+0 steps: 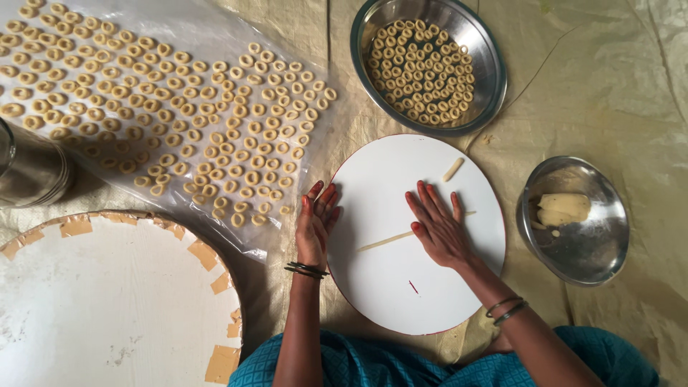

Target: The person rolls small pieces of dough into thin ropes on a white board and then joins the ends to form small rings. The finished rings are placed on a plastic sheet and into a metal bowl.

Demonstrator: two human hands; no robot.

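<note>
My right hand lies flat, fingers together, on a thin rope of pale dough that stretches across a round white board. The rope's ends show on both sides of the palm. My left hand rests on its edge at the board's left rim, fingers straight, holding nothing. A short stub of dough lies near the board's far edge.
A clear plastic sheet at the left carries several small dough rings. A steel plate at the top holds more rings. A steel bowl at the right holds a dough lump. A second large round board and a steel container sit at the left.
</note>
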